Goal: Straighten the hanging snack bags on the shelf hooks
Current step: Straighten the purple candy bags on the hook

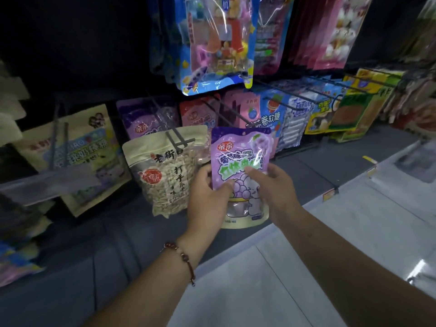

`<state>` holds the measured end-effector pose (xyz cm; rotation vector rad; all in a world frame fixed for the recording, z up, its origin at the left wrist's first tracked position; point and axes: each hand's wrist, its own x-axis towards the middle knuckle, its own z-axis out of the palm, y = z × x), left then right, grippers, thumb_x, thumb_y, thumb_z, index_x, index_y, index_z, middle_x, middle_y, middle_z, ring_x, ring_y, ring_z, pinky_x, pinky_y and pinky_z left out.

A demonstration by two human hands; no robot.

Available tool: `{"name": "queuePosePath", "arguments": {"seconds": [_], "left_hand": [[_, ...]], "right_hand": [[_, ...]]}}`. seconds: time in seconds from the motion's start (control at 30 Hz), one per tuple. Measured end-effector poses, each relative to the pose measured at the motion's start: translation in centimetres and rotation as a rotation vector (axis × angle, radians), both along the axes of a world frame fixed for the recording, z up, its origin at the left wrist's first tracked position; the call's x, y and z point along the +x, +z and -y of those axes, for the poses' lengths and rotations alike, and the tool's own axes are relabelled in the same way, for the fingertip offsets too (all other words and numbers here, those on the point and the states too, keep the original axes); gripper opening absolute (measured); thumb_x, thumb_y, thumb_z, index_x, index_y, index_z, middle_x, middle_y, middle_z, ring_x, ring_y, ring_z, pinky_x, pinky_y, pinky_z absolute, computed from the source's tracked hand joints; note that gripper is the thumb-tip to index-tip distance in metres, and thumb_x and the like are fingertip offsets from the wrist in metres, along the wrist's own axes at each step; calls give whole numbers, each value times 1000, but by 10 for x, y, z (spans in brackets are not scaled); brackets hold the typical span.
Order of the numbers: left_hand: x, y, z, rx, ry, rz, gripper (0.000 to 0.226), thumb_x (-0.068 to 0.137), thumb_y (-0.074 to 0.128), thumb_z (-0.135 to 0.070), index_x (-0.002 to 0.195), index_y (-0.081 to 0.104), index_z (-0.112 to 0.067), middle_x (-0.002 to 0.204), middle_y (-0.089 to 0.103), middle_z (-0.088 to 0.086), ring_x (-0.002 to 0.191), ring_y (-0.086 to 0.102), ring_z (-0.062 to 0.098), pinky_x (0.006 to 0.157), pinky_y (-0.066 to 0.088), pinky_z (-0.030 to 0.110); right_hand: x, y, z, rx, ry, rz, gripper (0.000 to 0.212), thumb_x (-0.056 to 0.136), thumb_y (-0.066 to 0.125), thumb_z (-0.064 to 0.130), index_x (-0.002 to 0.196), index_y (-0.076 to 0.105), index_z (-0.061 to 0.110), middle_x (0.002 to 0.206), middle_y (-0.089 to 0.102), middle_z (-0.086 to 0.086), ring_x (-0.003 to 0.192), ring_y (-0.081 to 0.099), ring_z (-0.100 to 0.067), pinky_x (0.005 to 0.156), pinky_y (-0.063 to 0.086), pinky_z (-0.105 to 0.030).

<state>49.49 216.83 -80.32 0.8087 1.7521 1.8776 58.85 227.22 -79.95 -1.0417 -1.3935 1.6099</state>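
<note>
A purple grape-candy bag [240, 159] hangs in the middle of the lower row, held between both hands. My left hand [207, 199] grips its left edge, thumb across the front. My right hand [273, 187] holds its right side, with the index finger pressed on the front. To the left, a cream bag of seeds [162, 175] hangs on a black hook [177, 140]. More purple bags [144, 121] hang behind it. The purple bag's top hole and its hook are hard to make out.
A large blue bag of sweets [217, 43] hangs just above. Blue, white and green bags [306, 109] line the hooks to the right. A pale milk-candy bag [77, 147] hangs at the left. The grey shelf base [306, 168] and light floor [330, 244] lie below.
</note>
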Motion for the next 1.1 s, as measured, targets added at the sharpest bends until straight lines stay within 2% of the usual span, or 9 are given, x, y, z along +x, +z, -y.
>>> {"name": "queuePosePath", "arguments": {"seconds": [0.1, 0.23, 0.4, 0.5, 0.67, 0.8, 0.9, 1.0, 1.1], "left_hand": [[-2, -6, 2, -19, 22, -11, 26, 87, 69, -10, 100, 62, -32, 93, 74, -15, 84, 71, 5, 75, 57, 32], [-1, -8, 3, 6, 28, -29, 26, 88, 70, -14, 105, 61, -32, 96, 72, -17, 86, 69, 1, 74, 56, 28], [4, -14, 4, 28, -8, -69, 29, 91, 68, -15, 115, 59, -29, 103, 71, -17, 90, 69, 1, 77, 57, 28], [7, -23, 9, 23, -38, -78, 33, 92, 68, -18, 118, 57, -32, 107, 70, -18, 95, 69, 2, 82, 59, 35], [-3, -19, 7, 52, -46, -71, 32, 91, 69, -15, 118, 59, -29, 105, 71, -18, 94, 68, -1, 77, 57, 22], [-8, -16, 2, 41, -16, -80, 30, 90, 71, -18, 114, 60, -33, 105, 71, -17, 95, 68, 0, 82, 59, 33], [-6, -14, 0, 49, -37, -93, 32, 90, 71, -18, 113, 59, -36, 105, 71, -18, 96, 68, 2, 81, 58, 32], [-2, -10, 0, 73, -47, -97, 34, 89, 72, -15, 109, 58, -40, 103, 71, -20, 94, 68, -2, 77, 56, 20], [-2, -8, 0, 65, -54, -100, 33, 90, 71, -17, 118, 59, -31, 106, 71, -17, 95, 68, -1, 76, 56, 20]], "right_hand": [[-4, -1, 2, 14, 15, 32, 21, 82, 78, 18, 101, 71, 11, 92, 76, -12, 79, 75, -28, 71, 62, -39], [-6, -4, -2, 56, 19, 56, 19, 81, 79, 22, 94, 72, 12, 91, 75, -13, 76, 75, -24, 66, 60, -32], [-1, -12, -1, 54, 6, 35, 31, 79, 79, 27, 105, 68, 13, 100, 74, -14, 82, 75, -27, 77, 61, -47], [7, -18, 4, 53, -17, 29, 30, 81, 78, 25, 108, 67, 17, 98, 75, -8, 80, 75, -24, 74, 62, -44], [4, -8, 4, 58, -12, -37, 23, 84, 76, 20, 106, 69, 13, 94, 76, -8, 81, 75, -27, 72, 61, -41], [-3, -1, 2, 16, 11, -47, 23, 85, 74, 17, 106, 70, 12, 92, 77, -8, 79, 75, -27, 66, 61, -37], [-1, 1, -1, -14, 2, -61, 21, 85, 74, 15, 106, 71, 11, 92, 77, -11, 80, 75, -30, 70, 61, -41], [1, 2, -2, -56, 17, -82, 22, 86, 74, 16, 106, 71, 8, 94, 76, -15, 85, 74, -35, 76, 61, -48], [1, 6, -3, -93, 37, -79, 22, 85, 74, 15, 104, 71, 4, 95, 75, -17, 88, 73, -38, 79, 60, -51]]}}
